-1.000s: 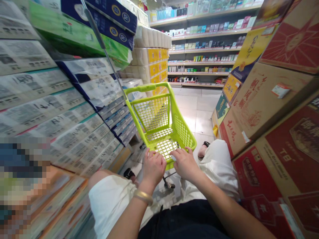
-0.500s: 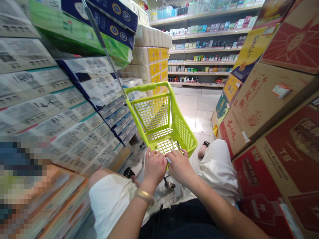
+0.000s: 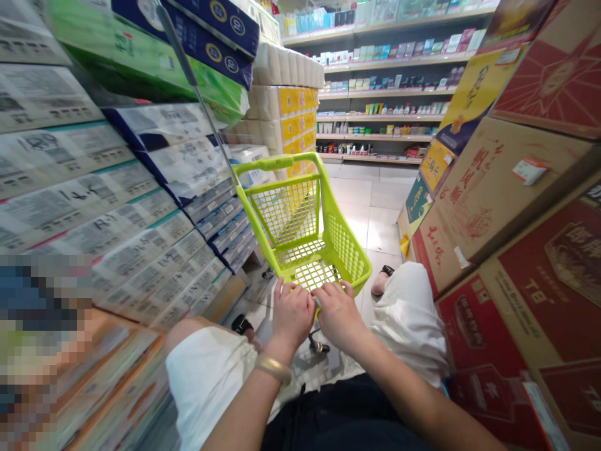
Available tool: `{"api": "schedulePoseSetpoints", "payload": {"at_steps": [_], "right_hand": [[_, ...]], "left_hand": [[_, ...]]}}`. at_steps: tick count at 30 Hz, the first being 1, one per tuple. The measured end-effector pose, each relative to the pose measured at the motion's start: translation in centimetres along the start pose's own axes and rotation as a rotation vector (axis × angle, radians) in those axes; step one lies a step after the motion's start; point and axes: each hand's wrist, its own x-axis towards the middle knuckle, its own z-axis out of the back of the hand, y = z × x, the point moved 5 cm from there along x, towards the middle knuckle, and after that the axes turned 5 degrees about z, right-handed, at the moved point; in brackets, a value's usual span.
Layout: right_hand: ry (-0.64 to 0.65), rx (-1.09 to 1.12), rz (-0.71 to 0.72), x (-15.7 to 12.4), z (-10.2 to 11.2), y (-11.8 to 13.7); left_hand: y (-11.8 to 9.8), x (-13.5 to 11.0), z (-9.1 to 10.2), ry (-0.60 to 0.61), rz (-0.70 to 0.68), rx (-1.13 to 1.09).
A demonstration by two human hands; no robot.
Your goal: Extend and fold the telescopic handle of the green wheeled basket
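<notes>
Far beyond the fingers (image 3: 330, 291) stand shelves (image 3: 385, 118); pale floor (image 3: 350, 188) with bright glare (image 3: 354, 216) lies between, cartons (image 3: 507, 188) stacked right, packs (image 3: 126, 200) left.

This is a shop: a green shopping basket (image 3: 331, 194) stands right in front of the person's left hand (image 3: 293, 311) and right hand (image 3: 339, 309). Wrapped packs (image 3: 126, 185) are piled high to the left of the left hand, and printed cartons (image 3: 493, 188), one with a stuck-on label (image 3: 530, 170), to the right of the right hand. Well beyond both hands, long shelves (image 3: 399, 63) display close rows of small boxes (image 3: 416, 49) and bottles (image 3: 406, 110).
</notes>
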Motion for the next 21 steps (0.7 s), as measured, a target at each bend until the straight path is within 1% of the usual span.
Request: {"api": "schedulePoseSetpoints", "payload": {"at_steps": [1,3,9,11,14,18,19,21], "right_hand": [[0.005,0.01,0.013,0.0,-0.1,0.3],[0.017,0.029,0.018,-0.1,-0.1,0.2],[-0.006,0.018,-0.062,-0.6,1.3,-3.2],[-0.019,-0.008,-0.098,-0.6,1.5,-3.6],[-0.022,-0.038,-0.11,-0.4,1.1,-2.5],[-0.01,-0.009,-0.016,-0.2,0.2,0.1],[-0.007,0.003,-0.003,-0.2,0.1,0.2],[-0.004,0.02,-0.006,-0.4,0.3,-0.3]], "left_hand": [[0.1,0.0,0.0,0.002,-0.004,0.004],[0.1,-0.1,0.1,-0.002,-0.009,0.012],[-0.1,-0.1,0.4,-0.024,-0.012,-0.006],[-0.2,-0.2,0.3,-0.028,-0.008,-0.023],[-0.3,-0.2,0.2,-0.033,-0.001,-0.032],[-0.2,-0.2,0.3,-0.021,-0.005,-0.007],[-0.1,-0.2,0.3,-0.019,-0.008,-0.006],[0.0,-0.2,0.4,-0.02,-0.01,-0.011]]}}
